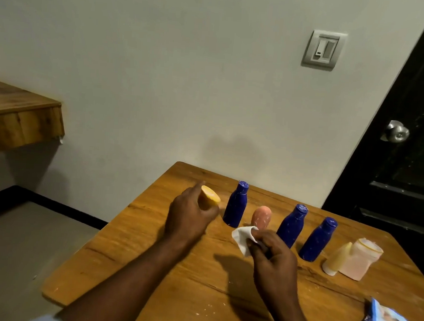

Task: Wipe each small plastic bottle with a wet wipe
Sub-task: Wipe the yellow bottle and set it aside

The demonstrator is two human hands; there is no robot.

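- The left hand (189,219) has its grip clamped on a yellow bottle (209,196), lifted and tilted.
- The right hand (273,260) pinches the wet wipe (243,237), just right of that bottle.
- Three blue bottles (236,204) stand upright behind on the surface (172,283).

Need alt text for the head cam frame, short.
A person's left hand holds a yellow bottle while the right hand pinches a white wipe, above a wooden table with three upright blue bottles.
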